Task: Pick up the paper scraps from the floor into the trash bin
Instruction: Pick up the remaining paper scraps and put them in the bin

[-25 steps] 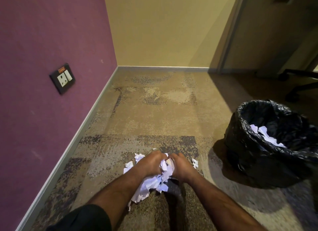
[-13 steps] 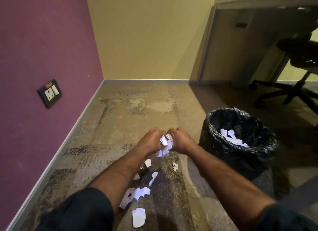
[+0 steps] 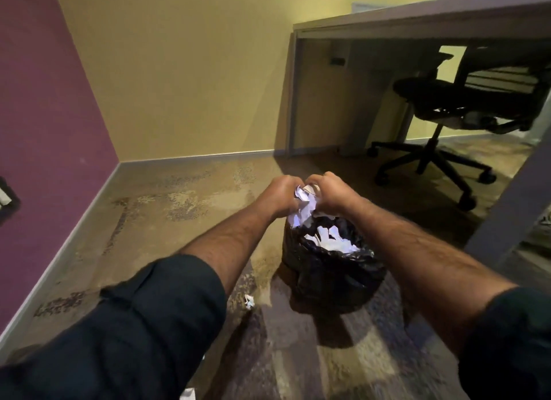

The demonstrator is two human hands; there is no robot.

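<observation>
My left hand [image 3: 278, 194] and my right hand [image 3: 329, 192] are pressed together, both closed around a bunch of white paper scraps [image 3: 304, 204]. The bunch hangs just above the far rim of the trash bin [image 3: 334, 276], which is lined with a black bag and holds more white paper [image 3: 331, 241]. One small scrap [image 3: 249, 301] lies on the carpet left of the bin, beside my left forearm. Another white scrap [image 3: 188, 394] shows at the bottom edge of the view.
A purple wall [image 3: 44, 116] with a socket plate [image 3: 6, 198] runs along the left. A desk [image 3: 417, 21] stands at the back right with a black wheeled office chair [image 3: 465, 107] under it. A grey desk leg [image 3: 512, 203] slants down right of the bin.
Both hands rose from the carpet with the paper bunch and moved right, over the bin. Several scraps fell out on the way. My view lifted and turned toward the desk.
</observation>
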